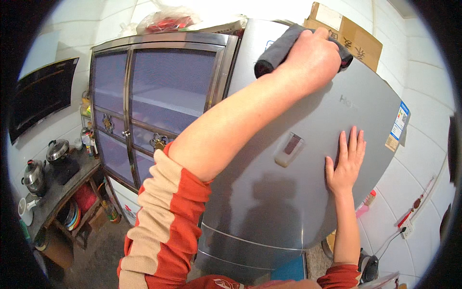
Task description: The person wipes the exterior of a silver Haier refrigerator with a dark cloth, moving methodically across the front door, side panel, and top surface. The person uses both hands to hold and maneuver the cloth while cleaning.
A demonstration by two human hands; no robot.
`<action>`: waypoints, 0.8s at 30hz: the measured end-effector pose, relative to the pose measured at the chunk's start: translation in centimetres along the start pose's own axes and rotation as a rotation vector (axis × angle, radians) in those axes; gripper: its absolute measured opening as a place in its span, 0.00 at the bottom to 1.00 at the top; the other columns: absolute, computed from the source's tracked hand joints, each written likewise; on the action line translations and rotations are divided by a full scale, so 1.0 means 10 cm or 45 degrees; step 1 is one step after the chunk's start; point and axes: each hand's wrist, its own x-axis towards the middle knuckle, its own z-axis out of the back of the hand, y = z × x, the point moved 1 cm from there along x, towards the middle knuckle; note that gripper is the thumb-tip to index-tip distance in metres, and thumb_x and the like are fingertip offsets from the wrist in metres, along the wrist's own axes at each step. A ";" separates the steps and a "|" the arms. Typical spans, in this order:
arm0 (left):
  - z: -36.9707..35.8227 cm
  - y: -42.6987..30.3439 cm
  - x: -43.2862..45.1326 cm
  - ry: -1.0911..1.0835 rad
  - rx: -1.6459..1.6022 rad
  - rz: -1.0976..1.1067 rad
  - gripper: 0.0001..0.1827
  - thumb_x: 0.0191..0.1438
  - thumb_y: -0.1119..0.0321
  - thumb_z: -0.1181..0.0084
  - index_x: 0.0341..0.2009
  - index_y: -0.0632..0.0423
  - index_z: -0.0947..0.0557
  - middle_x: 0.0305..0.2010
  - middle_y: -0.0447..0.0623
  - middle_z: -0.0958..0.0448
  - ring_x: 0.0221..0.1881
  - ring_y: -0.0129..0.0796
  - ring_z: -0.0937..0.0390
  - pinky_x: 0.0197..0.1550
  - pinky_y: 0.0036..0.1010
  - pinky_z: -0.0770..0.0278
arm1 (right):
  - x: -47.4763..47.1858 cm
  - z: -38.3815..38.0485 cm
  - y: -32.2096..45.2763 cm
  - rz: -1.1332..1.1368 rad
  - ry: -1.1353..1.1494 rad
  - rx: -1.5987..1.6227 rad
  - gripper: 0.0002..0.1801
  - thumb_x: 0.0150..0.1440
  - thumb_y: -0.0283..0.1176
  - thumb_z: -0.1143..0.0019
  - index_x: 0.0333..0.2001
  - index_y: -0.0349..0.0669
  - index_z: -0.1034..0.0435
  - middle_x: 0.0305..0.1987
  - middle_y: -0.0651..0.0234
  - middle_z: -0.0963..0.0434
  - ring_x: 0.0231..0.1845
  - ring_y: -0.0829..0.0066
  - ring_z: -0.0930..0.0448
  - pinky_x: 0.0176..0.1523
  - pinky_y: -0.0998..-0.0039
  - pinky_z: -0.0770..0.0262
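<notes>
My left hand point(316, 59) grips a folded dark grey cloth point(276, 54) against the upper part of a silver refrigerator door point(252, 144). Its bare forearm crosses in front of the door, with a red and beige sleeve pushed up near the elbow. Lower on the same door, my right hand point(346, 162) rests flat, fingers spread and pointing up, holding nothing. Between the hands and to the left is a recessed rectangular panel point(290, 149). An energy label point(398, 123) is stuck along the door's right edge.
A metal-framed cabinet with glass doors point(169, 83) stands left of the refrigerator. Above it lies a plastic bag point(173, 21); a cardboard box point(350, 39) sits on the refrigerator. Pots point(57, 150) stand on a counter at far left. A cord point(389, 242) runs to a wall socket point(407, 229).
</notes>
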 end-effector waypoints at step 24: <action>0.31 1.16 -0.96 -0.059 -0.024 0.148 0.16 0.51 0.72 0.40 0.44 0.49 0.08 0.61 0.44 0.16 0.53 0.51 0.24 0.57 0.39 0.21 | 0.00 -0.01 0.04 -0.010 -0.024 -0.011 0.46 0.51 0.34 0.36 0.75 0.45 0.40 0.83 0.53 0.47 0.84 0.45 0.52 0.82 0.42 0.58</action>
